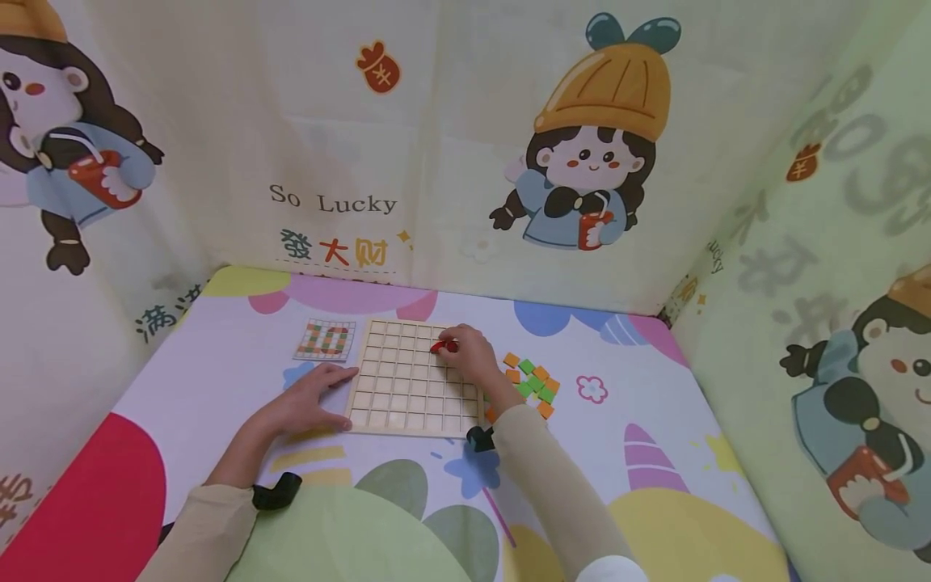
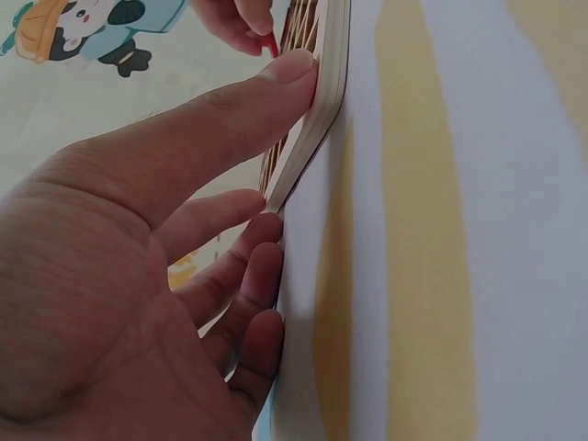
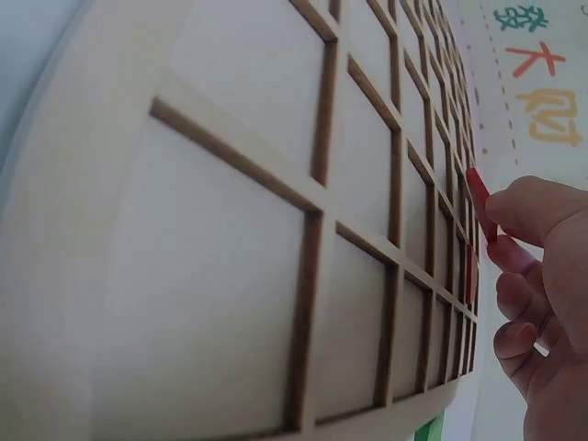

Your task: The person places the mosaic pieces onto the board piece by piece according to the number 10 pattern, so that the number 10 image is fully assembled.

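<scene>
A wooden grid board [image 1: 400, 399] lies on the table. My left hand [image 1: 309, 402] rests against its left edge, thumb at the near corner and fingers extended along the side. Over the far right part of the grid, my right hand [image 1: 473, 357] pinches a red square tile [image 3: 481, 206] between thumb and fingers. The right wrist view shows that tile tilted, with a second red tile [image 3: 471, 276] in a cell close by. Most cells in sight hold no tile; some are hidden behind the right hand.
Left of the board lies a pattern card [image 1: 325, 339] with a coloured grid. Several loose orange and green tiles [image 1: 534, 386] are scattered right of the board, partly behind the right forearm. A printed curtain [image 1: 451, 162] stands behind the patterned tablecloth [image 1: 575, 453].
</scene>
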`<state>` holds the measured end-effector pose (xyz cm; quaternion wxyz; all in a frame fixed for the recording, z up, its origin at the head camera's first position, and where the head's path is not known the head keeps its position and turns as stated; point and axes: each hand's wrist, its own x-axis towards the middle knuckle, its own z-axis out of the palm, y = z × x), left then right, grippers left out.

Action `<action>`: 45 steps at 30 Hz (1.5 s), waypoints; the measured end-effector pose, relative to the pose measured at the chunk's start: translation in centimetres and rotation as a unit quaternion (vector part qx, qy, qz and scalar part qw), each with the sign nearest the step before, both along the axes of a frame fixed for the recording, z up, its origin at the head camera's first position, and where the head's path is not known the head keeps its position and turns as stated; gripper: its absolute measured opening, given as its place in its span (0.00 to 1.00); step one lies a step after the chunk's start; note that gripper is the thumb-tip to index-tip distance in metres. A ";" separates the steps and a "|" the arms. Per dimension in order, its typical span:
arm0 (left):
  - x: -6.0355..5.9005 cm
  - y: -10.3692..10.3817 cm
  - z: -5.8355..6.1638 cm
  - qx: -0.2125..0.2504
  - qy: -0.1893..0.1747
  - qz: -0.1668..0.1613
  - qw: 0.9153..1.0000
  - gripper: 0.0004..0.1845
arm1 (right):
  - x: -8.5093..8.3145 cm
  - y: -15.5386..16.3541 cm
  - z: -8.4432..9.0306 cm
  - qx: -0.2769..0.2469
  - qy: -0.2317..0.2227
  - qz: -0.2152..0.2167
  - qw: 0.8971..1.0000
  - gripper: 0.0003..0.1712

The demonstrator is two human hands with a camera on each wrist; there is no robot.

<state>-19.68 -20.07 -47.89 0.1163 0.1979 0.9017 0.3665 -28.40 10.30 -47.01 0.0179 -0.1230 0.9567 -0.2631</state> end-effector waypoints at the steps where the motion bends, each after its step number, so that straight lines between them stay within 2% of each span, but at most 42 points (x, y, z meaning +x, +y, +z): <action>1: 0.0 0.0 0.0 0.001 0.002 -0.001 1.000 0.47 | 0.0 -0.2 0.0 0.005 0.000 0.001 1.000 0.14; 7: 0.0 0.0 -0.1 0.000 0.008 -0.006 1.000 0.47 | 0.0 -0.8 0.1 0.012 0.001 0.001 1.000 0.13; 17: -0.1 0.4 -0.5 0.001 -0.009 0.000 1.000 0.47 | -0.3 -1.2 -0.7 0.029 0.030 0.011 0.999 0.10; 27: -0.2 0.2 -0.5 -0.002 0.001 -0.002 1.000 0.47 | -0.8 -1.9 -0.8 0.040 0.038 0.011 0.998 0.04; 34: -0.2 0.3 -0.4 -0.008 0.015 -0.004 1.000 0.47 | -1.0 -2.1 -0.8 0.051 0.034 0.006 0.998 0.05; 39: -0.1 0.1 -0.4 -0.007 0.008 0.000 1.000 0.47 | -1.0 -2.2 -0.8 0.044 0.030 0.016 0.998 0.06; 45: 0.0 -0.2 -0.4 -0.009 0.002 0.003 1.000 0.47 | -0.9 -2.4 -0.7 0.033 0.015 0.028 0.999 0.12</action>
